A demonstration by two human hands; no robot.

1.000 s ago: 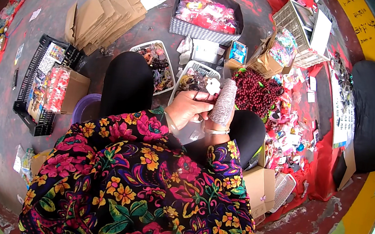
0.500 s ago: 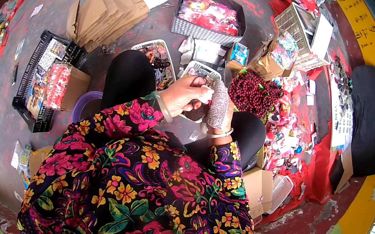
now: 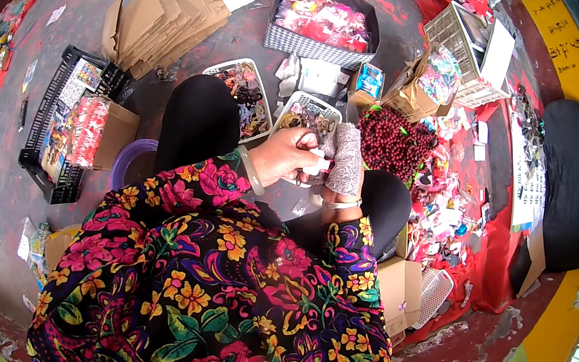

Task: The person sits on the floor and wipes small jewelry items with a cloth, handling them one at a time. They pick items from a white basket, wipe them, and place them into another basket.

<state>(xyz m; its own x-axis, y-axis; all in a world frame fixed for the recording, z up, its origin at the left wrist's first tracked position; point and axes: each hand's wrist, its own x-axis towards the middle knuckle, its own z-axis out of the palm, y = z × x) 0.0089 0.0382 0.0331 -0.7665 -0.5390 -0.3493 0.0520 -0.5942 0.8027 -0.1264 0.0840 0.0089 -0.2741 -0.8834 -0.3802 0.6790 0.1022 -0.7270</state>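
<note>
My left hand (image 3: 283, 156) is closed in a pinch on a small white piece (image 3: 321, 164), perhaps a tag or card, in front of my lap. Close by on the right, my right hand (image 3: 351, 197) holds a greyish-pink knitted piece (image 3: 345, 161). The knit lies along the fingers and hides most of them. Part of it reaches across toward the left hand. Just beyond the hands stands a small white basket (image 3: 339, 111) of hair ties or similar small items. To its left is a larger white basket (image 3: 269, 106) with many dark and coloured bands.
Dark red beaded strands (image 3: 395, 145) lie to the right beside a cardboard box (image 3: 412, 98) of wrapped goods. A checked bin (image 3: 318, 48) of pink packages stands ahead. Flattened cardboard (image 3: 171, 22), a black crate (image 3: 42, 164) and a purple tub (image 3: 127, 163) are at left.
The knitted piece has turned and shifted slightly right with my right hand. My left hand has moved a little down, uncovering more of the small basket.
</note>
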